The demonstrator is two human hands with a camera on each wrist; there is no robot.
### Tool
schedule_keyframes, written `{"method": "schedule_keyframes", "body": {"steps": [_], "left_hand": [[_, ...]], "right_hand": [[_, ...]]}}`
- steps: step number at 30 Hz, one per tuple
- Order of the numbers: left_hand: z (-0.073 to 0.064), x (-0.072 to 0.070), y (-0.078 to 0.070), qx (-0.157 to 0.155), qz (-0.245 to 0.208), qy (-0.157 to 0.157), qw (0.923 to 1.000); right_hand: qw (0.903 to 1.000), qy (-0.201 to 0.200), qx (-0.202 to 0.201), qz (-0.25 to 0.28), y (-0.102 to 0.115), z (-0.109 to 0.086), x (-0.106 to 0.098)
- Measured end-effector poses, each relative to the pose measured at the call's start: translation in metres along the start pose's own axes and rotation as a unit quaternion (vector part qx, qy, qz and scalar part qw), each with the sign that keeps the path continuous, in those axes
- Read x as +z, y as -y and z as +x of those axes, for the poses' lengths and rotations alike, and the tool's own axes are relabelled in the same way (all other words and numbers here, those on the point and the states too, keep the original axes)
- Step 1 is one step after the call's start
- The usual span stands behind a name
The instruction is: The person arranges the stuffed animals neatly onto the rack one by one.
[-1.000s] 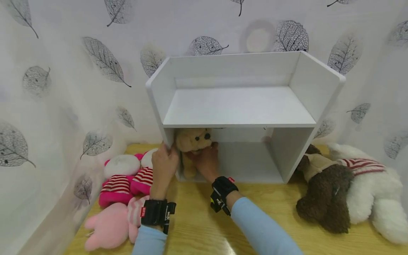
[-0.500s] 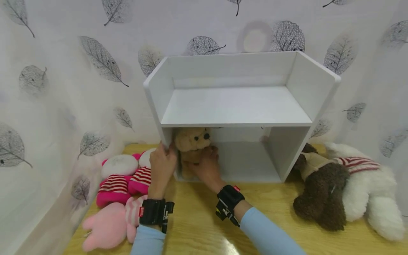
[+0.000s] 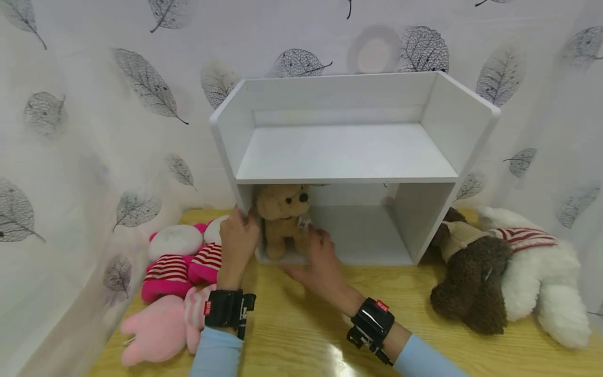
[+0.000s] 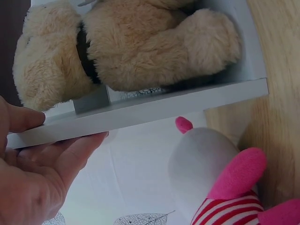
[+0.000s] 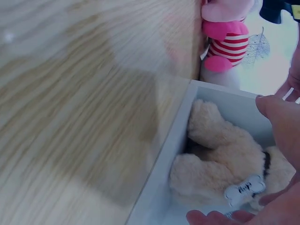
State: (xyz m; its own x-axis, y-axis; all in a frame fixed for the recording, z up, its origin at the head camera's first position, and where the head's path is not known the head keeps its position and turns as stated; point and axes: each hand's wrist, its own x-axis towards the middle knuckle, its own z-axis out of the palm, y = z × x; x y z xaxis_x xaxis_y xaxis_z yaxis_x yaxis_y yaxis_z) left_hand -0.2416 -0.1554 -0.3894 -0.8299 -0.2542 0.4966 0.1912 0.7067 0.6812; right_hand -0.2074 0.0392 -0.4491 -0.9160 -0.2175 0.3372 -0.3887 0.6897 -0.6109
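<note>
A tan plush dog (image 3: pixel 284 217) with a dark collar and a bone-shaped tag (image 5: pixel 244 189) sits in the lower left of a white two-tier shelf (image 3: pixel 346 157). My left hand (image 3: pixel 239 238) holds the front edge of the shelf's left side panel (image 4: pixel 140 112), thumb on the inner face and fingers on the outer. My right hand (image 3: pixel 325 264) is just in front of the dog, fingers spread and loosely bent, nothing held. In the right wrist view its fingertips (image 5: pixel 220 217) reach beside the tag.
Left of the shelf, two plush toys in red-striped clothes (image 3: pixel 168 269) and a pink plush toy (image 3: pixel 157 327) lie on the wooden table (image 3: pixel 292 324). To the right lie a dark brown plush dog (image 3: pixel 473 285) and a white plush (image 3: pixel 542 277). Leaf-patterned cloth hangs behind.
My right hand has let go of the plush dog and drawn back toward the front right, uncovering its chest and tag. The left hand stays on the side panel.
</note>
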Motion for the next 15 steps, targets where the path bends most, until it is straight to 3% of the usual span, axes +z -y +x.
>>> {"method": "schedule_keyframes", "body": {"steps": [6, 15], "left_hand": [[0.0, 0.001, 0.0, 0.012, 0.001, -0.008, 0.9999], [0.001, 0.001, 0.0, 0.006, 0.006, -0.008, 0.9999]], "right_hand": [[0.9996, -0.012, -0.015, -0.022, -0.007, -0.013, -0.022], [0.9996, -0.013, 0.0, -0.025, -0.023, -0.034, -0.051]]}}
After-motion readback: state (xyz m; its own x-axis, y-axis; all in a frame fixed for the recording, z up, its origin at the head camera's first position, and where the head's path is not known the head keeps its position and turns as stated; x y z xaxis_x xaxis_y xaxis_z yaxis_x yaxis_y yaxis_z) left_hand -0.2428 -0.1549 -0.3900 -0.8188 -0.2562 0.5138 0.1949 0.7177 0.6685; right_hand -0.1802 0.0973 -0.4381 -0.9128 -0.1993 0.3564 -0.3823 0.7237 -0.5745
